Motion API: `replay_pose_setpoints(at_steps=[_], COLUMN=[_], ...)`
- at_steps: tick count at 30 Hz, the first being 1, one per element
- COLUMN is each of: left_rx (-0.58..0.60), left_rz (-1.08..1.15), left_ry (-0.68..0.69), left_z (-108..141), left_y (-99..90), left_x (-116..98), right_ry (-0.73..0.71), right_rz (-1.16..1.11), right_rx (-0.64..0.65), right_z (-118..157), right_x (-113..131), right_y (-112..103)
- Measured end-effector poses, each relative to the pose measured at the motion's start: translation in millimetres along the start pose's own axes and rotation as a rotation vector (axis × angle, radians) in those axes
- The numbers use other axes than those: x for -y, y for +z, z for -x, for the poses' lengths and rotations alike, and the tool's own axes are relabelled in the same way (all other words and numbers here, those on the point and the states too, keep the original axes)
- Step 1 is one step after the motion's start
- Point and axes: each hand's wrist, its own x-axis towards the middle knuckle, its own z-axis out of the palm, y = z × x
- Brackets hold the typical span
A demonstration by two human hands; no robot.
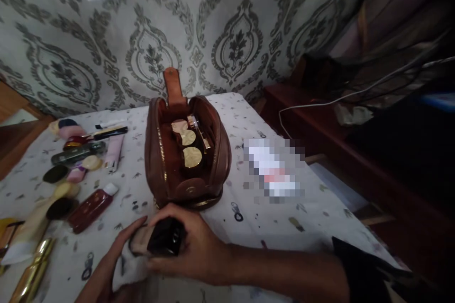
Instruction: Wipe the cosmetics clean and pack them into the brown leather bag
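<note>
My right hand [199, 246] is closed around the black cap of a foundation bottle [166, 236], whose beige body points left. My left hand [108, 260] is wrapped round a white cloth [130, 262], which lies against the bottle's body; its lower fingers are blurred. Just beyond both hands, a brown leather makeup bag [152, 161] stands unzipped, its strap flap [173, 86] raised at the back. Inside it are several round gold-topped containers, one a gold lid [192, 156] at the front, and slim gold-capped tubes [206, 142] along the right side.
Cosmetics crowd the table's left: a dark red bottle [90, 208], a pink tube [114, 151], a green bottle [78, 153], gold tubes [33, 277] and brushes [106, 133]. A pixelated item [272, 168] lies right of the bag. A white cable [330, 103] crosses dark red furniture [302, 118].
</note>
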Motion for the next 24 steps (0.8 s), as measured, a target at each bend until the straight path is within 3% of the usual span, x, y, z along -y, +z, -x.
replay_pose_setpoints(at_steps=[5, 12, 15, 20, 24], left_rx=[0.046, 0.060, 0.177, 0.448, 0.491], left_rz=[0.207, 0.424, 0.526, 0.749, 0.817], left_ry=[-0.022, -0.166, -0.150, -0.071, -0.065], left_z=[-3, -3, -12, -22, -27], left_y=[4.1, 5.6, 7.2, 13.5, 17.6], left_x=[-16, -15, -20, -52, -63], right_ry=[0.062, 0.036, -0.028, -0.042, -0.065], right_rz=[0.147, 0.203, 0.298, 0.480, 0.553], right_rx=[-0.095, -0.066, -0.091, -0.079, -0.114], right_z=[10, 15, 15, 10, 2], right_x=[38, 88, 108, 134, 155], right_y=[20, 22, 20, 16, 8])
